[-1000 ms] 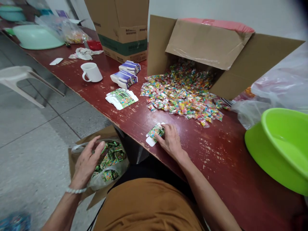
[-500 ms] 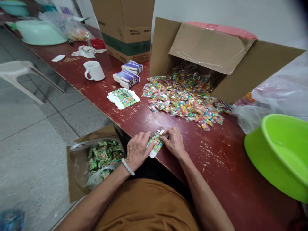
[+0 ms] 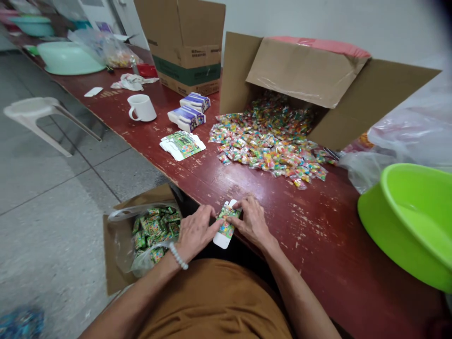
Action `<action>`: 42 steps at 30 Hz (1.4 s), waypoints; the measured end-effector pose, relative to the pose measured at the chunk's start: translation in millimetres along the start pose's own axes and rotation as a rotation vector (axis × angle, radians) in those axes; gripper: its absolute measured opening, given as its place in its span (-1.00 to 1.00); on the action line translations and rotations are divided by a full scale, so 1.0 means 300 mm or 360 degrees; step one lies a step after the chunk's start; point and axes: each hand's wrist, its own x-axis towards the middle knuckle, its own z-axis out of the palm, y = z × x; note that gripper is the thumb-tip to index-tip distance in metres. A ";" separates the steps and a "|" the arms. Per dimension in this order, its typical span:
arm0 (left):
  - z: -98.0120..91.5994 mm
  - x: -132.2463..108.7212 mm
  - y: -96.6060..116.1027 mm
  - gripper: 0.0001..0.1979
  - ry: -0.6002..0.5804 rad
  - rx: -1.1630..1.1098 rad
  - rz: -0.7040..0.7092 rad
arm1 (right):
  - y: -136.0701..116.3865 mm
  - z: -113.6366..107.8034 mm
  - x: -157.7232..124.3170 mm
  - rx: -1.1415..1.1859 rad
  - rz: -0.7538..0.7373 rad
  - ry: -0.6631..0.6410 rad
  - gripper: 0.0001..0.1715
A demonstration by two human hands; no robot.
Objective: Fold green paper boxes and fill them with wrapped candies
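Observation:
A small flat printed carton (image 3: 226, 225), green with white flaps, is held at the near edge of the dark red table (image 3: 318, 226). My left hand (image 3: 195, 230) pinches its left side and my right hand (image 3: 250, 220) pinches its right side, both closed on it. A heap of small colourful candy packets (image 3: 268, 141) spills from a tipped cardboard box (image 3: 303, 75) just beyond my hands. A stack of flat green cartons (image 3: 181, 144) lies to the left of the heap.
A bag-lined box of filled green cartons (image 3: 151, 233) stands on the floor at my left. A bright green basin (image 3: 413, 221) sits at the right. A white mug (image 3: 141, 107), purple cartons (image 3: 190, 110), another cardboard box (image 3: 185, 42) and a pale green basin (image 3: 67, 57) lie farther along. White plastic chair (image 3: 35, 113) at the left.
My left hand came up from the box on the floor and took hold of the carton. Both hands drew the carton a little toward the table's near edge.

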 end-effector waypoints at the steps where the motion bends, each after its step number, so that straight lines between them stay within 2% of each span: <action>1: 0.005 -0.022 -0.014 -0.69 -0.0039 -0.0131 -0.0075 | -0.004 0.001 -0.009 0.0043 -0.0006 0.0006 -0.69; 2: 0.013 -0.039 -0.027 -0.64 -0.0122 -0.0310 -0.0140 | -0.010 0.002 -0.017 0.0087 -0.0006 0.0013 -0.71; 4: 0.035 -0.055 -0.043 -0.55 -0.0414 -0.0872 -0.0217 | -0.024 0.005 -0.027 0.0176 -0.0013 0.0015 -0.75; 6: 0.061 -0.054 -0.044 -0.48 -0.0697 -0.1446 -0.0212 | -0.042 0.005 -0.035 0.0265 -0.0050 -0.0008 -0.79; 8: 0.077 -0.045 -0.033 -0.44 -0.0794 -0.1751 -0.0182 | -0.062 -0.001 -0.042 0.0336 -0.0118 -0.0053 -0.81; 10: 0.075 -0.037 -0.018 -0.49 -0.0731 -0.1778 -0.0159 | -0.082 -0.018 -0.047 0.0308 -0.0185 -0.0089 -0.79; 13: 0.041 -0.030 -0.003 -0.70 -0.0574 -0.1554 0.0009 | -0.108 -0.058 -0.048 0.0138 -0.0254 -0.0129 -0.80; 16: 0.002 -0.023 -0.008 -0.81 -0.0646 -0.1373 0.0209 | -0.128 -0.092 -0.044 0.0169 -0.0258 -0.0167 -0.85; 18: -0.015 -0.021 -0.020 -0.82 -0.0840 -0.1537 0.0146 | -0.137 -0.105 -0.043 0.0284 -0.0307 -0.0192 -0.86; 22: -0.037 -0.022 -0.048 -0.68 -0.1455 -0.1936 -0.0083 | -0.149 -0.129 -0.048 0.0438 -0.0468 -0.0191 -0.86; 24: -0.047 -0.020 -0.052 -0.66 -0.1638 -0.2009 -0.0090 | -0.156 -0.141 -0.050 0.0460 -0.0483 -0.0159 -0.84; 28: -0.057 -0.009 -0.046 -0.69 -0.1693 -0.2062 -0.0055 | -0.160 -0.144 -0.050 0.0587 -0.0427 -0.0205 -0.82; 31: -0.056 0.004 -0.049 -0.68 -0.1692 -0.2027 -0.0029 | -0.147 -0.124 -0.050 0.0899 -0.0265 -0.0328 -0.89; 36: -0.061 0.022 -0.053 -0.64 -0.1758 -0.2045 -0.0030 | -0.131 -0.121 -0.048 0.1445 -0.0209 -0.0581 -0.56; 40: -0.078 0.020 -0.023 -0.66 -0.1783 -0.2006 0.0012 | -0.131 -0.157 -0.039 0.1641 -0.0200 -0.0890 -0.50; 42: -0.085 0.015 -0.006 -0.66 -0.1743 -0.1988 -0.0005 | -0.127 -0.172 -0.037 0.1697 -0.0221 -0.0973 -0.48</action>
